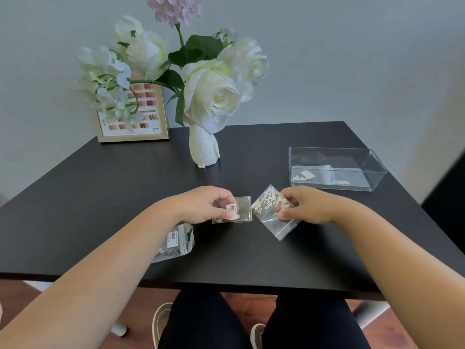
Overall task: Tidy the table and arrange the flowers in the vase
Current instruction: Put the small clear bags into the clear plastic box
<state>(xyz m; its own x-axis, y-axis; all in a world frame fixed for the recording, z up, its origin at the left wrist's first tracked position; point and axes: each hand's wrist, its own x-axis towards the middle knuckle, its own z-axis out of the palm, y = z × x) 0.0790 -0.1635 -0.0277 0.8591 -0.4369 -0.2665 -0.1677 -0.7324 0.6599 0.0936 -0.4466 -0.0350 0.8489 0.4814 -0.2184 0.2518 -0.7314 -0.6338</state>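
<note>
The left hand point(208, 205) is pinching a small packet point(241, 209); the right hand point(304, 205) is gripping a bead bag point(270, 210). Both probably belong in the clear box point(372, 177) at two o'clock, laid flat. The vase point(203, 149) is standing at twelve.

Both forearms reach forward, left hand point(208, 205) and right hand point(305, 206) each apparently in a pinching grip.

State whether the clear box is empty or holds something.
Not empty: the clear box holds small bead packets lying flat on its bottom.
</note>
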